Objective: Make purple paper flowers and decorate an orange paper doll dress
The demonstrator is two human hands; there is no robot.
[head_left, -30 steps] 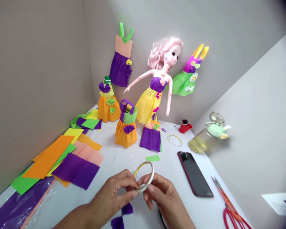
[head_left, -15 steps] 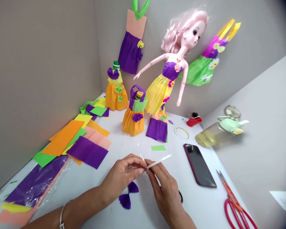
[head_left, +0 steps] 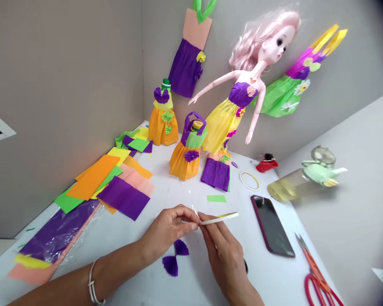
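Observation:
Close together over the near middle of the table, both hands pinch a thin white ring, a narrow roll of tape (head_left: 223, 217), seen almost edge-on with yellow showing inside. My left hand (head_left: 175, 223) has thumb and forefinger pressed together at its left end, where a small white tape end (head_left: 194, 210) sticks up. From beneath, my right hand (head_left: 225, 248) grips the roll between thumb and fingers. Just below the hands lies a purple pleated paper bow (head_left: 176, 258), touched by neither. Something black is partly hidden behind my right hand.
Coloured paper sheets (head_left: 124, 197) lie left. Small paper dresses (head_left: 185, 163) and a doll (head_left: 242, 93) stand behind. To the right are a phone (head_left: 272, 226), red scissors (head_left: 315, 272), a bottle (head_left: 293, 185), a red bucket (head_left: 267, 165) and another thin ring (head_left: 249, 181).
The tape roll has turned, so its yellow inside now shows. Both hands remain pinched together. The whole scene has shifted slightly right in view.

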